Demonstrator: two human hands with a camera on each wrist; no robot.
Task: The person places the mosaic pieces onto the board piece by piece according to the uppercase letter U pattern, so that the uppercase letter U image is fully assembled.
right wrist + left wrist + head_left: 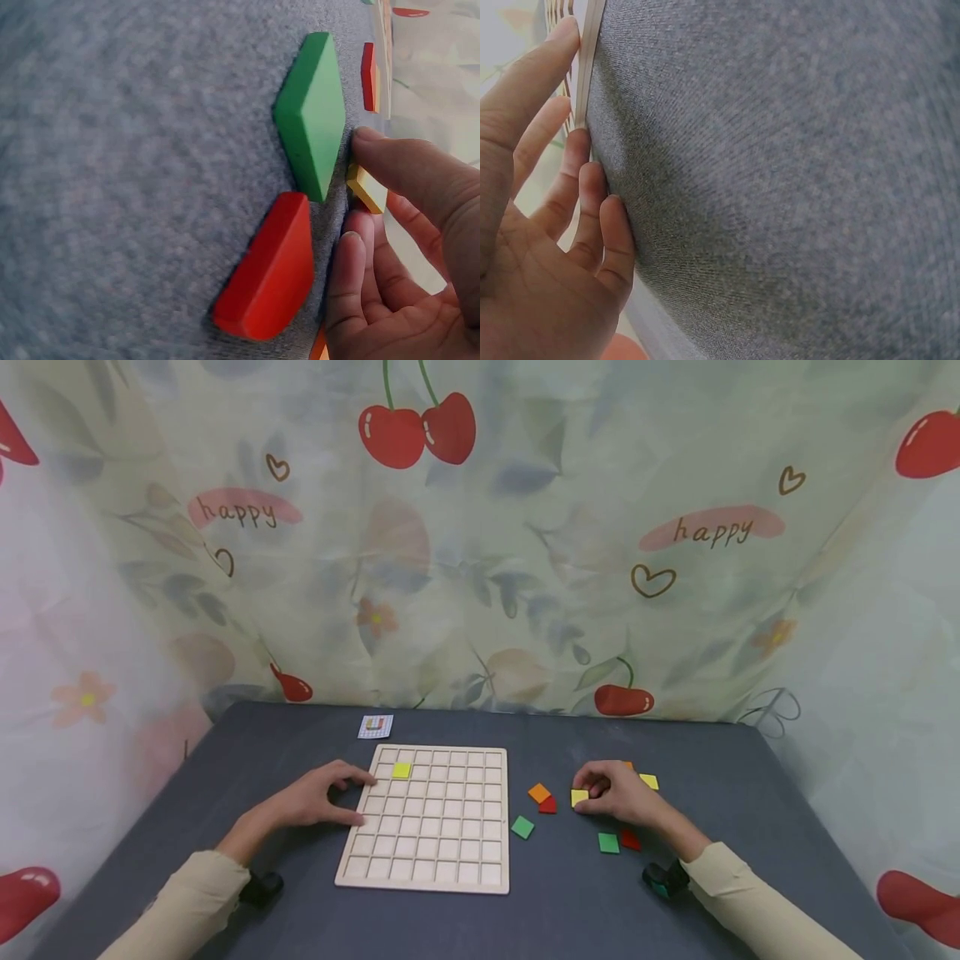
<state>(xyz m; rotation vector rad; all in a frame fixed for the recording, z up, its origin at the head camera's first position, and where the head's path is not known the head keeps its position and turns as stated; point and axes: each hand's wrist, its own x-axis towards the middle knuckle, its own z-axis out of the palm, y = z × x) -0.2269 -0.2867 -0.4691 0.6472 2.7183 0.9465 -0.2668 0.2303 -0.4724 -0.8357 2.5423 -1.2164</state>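
Note:
My left hand [307,795] touches the left edge of a pale wooden grid board [422,886], thumb and fingers spread apart. The left wrist view shows its thumb on the board's side rim. One yellow square tile [401,770] sits in a cell near the board's upper left. Right of the board, my right hand [621,793] pinches another yellow tile [579,797] between thumb and fingers, low over the table. In the right wrist view a green tile [311,112] and a red tile [270,274] lie close to that hand.
Between board and right hand lie an orange tile [539,792], a red tile [548,806] and a green tile [522,827]. A yellow tile [649,782] lies behind the right hand, with an orange one partly hidden. A small patterned card [375,727] lies beyond the board.

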